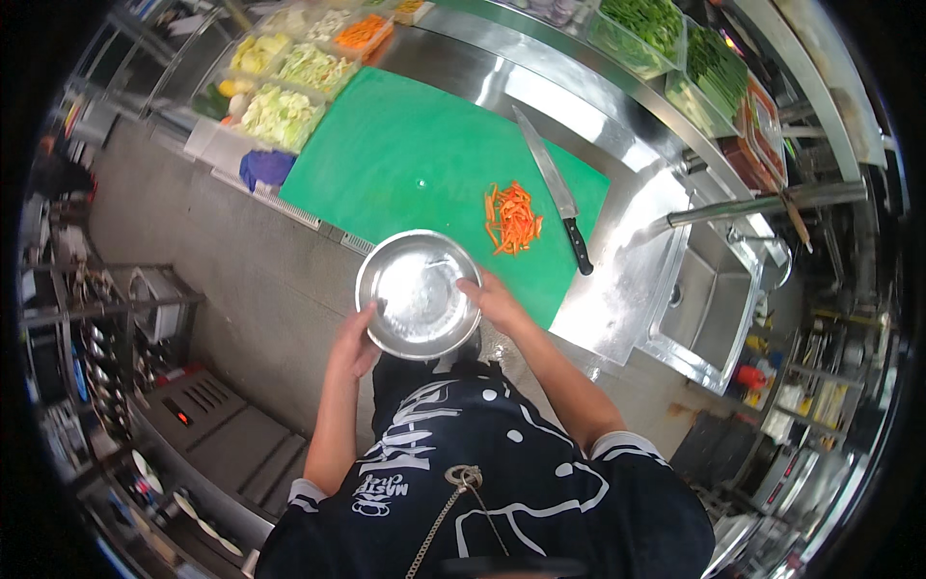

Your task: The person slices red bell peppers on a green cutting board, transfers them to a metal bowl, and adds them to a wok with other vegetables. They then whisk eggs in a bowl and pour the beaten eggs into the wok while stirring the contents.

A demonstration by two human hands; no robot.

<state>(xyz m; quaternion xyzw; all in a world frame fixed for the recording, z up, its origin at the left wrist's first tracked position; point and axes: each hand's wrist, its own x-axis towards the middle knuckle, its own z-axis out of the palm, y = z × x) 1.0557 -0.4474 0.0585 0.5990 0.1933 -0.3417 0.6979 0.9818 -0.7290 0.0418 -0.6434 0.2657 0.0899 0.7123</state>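
Note:
Between my two hands is a round metal bowl (417, 294), shiny and with nothing in it that I can see. My left hand (355, 344) grips its left rim, and my right hand (494, 301) grips the right rim with the thumb over the edge. The bowl is held in front of my body, at the near edge of a green cutting board (386, 164). On the board's right part lies a small heap of orange carrot strips (514, 218). To the right of the heap rests a large knife (555, 179), its black handle toward me.
Clear containers of cut vegetables (280, 118) stand at the far left, beside a blue-purple cloth (265, 169). More tubs hold leafy greens (641, 29) at the far right. A metal sink (709, 294) is on the right. A dark appliance (217, 434) stands at the lower left.

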